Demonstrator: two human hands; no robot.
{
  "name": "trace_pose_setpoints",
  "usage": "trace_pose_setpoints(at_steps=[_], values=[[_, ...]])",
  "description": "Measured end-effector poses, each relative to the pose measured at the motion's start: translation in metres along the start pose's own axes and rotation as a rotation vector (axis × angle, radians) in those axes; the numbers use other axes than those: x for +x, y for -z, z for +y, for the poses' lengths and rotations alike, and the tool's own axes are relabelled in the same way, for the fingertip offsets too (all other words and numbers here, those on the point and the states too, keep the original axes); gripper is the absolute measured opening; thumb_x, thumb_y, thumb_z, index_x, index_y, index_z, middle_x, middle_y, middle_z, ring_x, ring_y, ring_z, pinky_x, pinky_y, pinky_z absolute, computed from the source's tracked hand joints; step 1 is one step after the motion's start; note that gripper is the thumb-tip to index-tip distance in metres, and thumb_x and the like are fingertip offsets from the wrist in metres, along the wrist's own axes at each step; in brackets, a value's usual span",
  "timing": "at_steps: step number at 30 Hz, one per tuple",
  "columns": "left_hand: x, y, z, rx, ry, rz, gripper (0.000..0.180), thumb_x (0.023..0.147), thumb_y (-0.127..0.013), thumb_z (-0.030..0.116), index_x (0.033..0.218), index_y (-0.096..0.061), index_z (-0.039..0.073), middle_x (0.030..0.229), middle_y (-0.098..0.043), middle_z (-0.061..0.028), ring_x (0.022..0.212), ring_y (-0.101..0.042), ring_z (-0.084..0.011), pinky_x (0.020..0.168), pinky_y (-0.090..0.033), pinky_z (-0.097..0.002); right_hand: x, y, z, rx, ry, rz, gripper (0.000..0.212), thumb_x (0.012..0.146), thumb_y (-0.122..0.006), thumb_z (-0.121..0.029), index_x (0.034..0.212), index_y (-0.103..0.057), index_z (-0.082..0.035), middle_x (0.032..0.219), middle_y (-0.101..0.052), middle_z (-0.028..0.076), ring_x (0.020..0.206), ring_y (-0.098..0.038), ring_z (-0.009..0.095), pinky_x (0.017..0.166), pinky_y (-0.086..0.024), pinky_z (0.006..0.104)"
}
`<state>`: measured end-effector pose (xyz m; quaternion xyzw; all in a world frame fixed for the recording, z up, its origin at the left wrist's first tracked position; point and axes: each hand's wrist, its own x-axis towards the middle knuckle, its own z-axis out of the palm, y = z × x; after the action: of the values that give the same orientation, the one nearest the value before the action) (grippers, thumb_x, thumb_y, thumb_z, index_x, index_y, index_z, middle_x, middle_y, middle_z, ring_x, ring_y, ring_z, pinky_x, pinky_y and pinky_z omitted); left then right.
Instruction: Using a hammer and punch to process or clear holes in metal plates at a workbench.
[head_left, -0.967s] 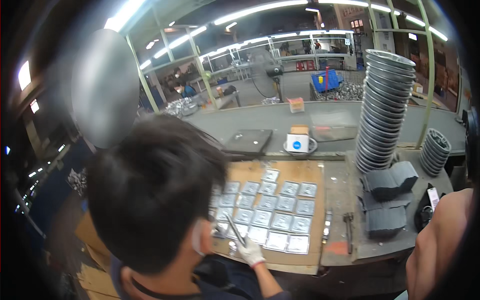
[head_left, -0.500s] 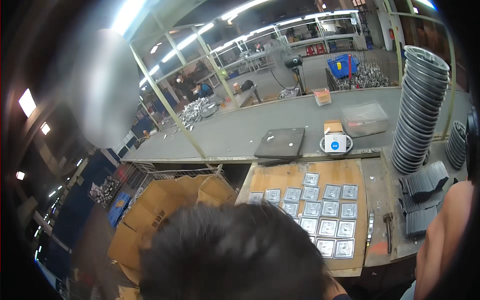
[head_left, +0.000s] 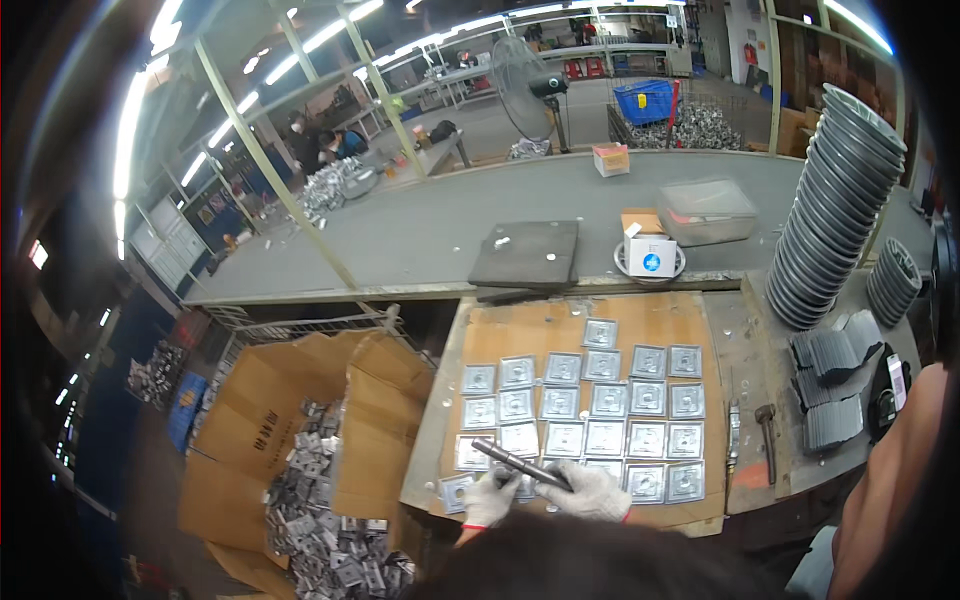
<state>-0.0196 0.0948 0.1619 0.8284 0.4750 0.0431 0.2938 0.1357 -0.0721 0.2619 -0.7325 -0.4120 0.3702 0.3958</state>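
Observation:
Both hands wear white gloves with red cuffs and are at the near edge of a cardboard sheet (head_left: 590, 310). My right hand (head_left: 592, 492) is closed round the lower end of a dark metal rod-like tool (head_left: 520, 462), which slants up to the left. Beside it, my left hand (head_left: 490, 498) has its fingers curled in; what they grip is hidden. Square grey metal plates (head_left: 609, 399) with raised square patterns lie in rows on the cardboard. One such plate (head_left: 457, 492) lies just left of my left hand. Dark hair covers the bottom middle.
To the left, an open carton (head_left: 235, 440) holds many small metal parts (head_left: 325, 510). Along the right are a hammer (head_left: 767, 440), stacked grey plates (head_left: 832, 425) and a tall stack of metal rings (head_left: 838, 210). A person's bare arm (head_left: 905, 470) shows at the right edge.
The dark hair has dropped lower, uncovering both gloved hands, the rod-like tool, more plates and the parts in the carton. A blurred pale shape at upper left is gone.

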Motion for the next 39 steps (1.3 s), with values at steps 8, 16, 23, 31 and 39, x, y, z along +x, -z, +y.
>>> trace_pose_setpoints(at_steps=[8, 16, 23, 31, 39], values=[[-0.001, 0.007, -0.018, -0.201, -0.086, 0.145, 0.037, 0.093, -0.081, 0.033, 0.119, -0.077, 0.007, 0.106, -0.080, -0.0170, 0.099, -0.078, -0.0281, 0.087, -0.060, -0.0388, -0.021, -0.029, 0.104, -0.113, -0.187, 0.049, 0.057, 0.094, -0.070, -0.056, 0.117, -0.073, -0.004, 0.095, -0.076, 0.024, 0.097, -0.076, 0.039, 0.084, -0.058, 0.0473], [0.003, -0.002, -0.015, -0.263, -0.087, 0.154, 0.033, 0.094, -0.082, 0.032, 0.112, -0.078, 0.005, 0.087, -0.077, -0.0084, 0.077, -0.070, -0.0188, 0.073, -0.057, -0.0332, -0.031, -0.036, 0.130, 0.034, -0.178, 0.084, 0.054, 0.097, -0.071, -0.048, 0.117, -0.071, 0.002, 0.090, -0.072, 0.023, 0.085, -0.074, 0.036, 0.079, -0.056, 0.0435], [0.000, 0.001, -0.024, -0.313, -0.012, 0.103, 0.034, 0.094, -0.082, 0.033, 0.110, -0.078, 0.004, 0.089, -0.079, -0.0087, 0.080, -0.075, -0.0192, 0.075, -0.058, -0.0333, -0.033, -0.037, 0.113, 0.024, -0.196, 0.022, 0.054, 0.098, -0.070, -0.046, 0.119, -0.070, 0.004, 0.085, -0.074, 0.018, 0.080, -0.075, 0.028, 0.077, -0.057, 0.0399], [0.003, 0.009, -0.019, -0.179, -0.027, 0.126, 0.049, 0.091, -0.079, 0.051, 0.113, -0.078, 0.007, 0.092, -0.080, -0.0127, 0.086, -0.078, -0.0309, 0.081, -0.060, -0.0400, -0.027, -0.037, 0.116, 0.020, -0.213, 0.044, 0.050, 0.097, -0.073, -0.043, 0.119, -0.071, 0.003, 0.093, -0.075, 0.019, 0.084, -0.075, 0.026, 0.080, -0.058, 0.0389], [0.005, 0.025, 0.001, -0.445, -0.095, 0.014, 0.047, 0.092, -0.085, 0.024, 0.129, -0.071, -0.001, 0.096, -0.076, -0.0104, 0.087, -0.072, -0.0138, 0.080, -0.058, -0.0299, -0.029, -0.029, 0.100, 0.046, -0.302, -0.017, 0.043, 0.100, -0.073, -0.036, 0.117, -0.071, 0.003, 0.080, -0.074, 0.011, 0.073, -0.074, 0.018, 0.070, -0.058, 0.0339]])
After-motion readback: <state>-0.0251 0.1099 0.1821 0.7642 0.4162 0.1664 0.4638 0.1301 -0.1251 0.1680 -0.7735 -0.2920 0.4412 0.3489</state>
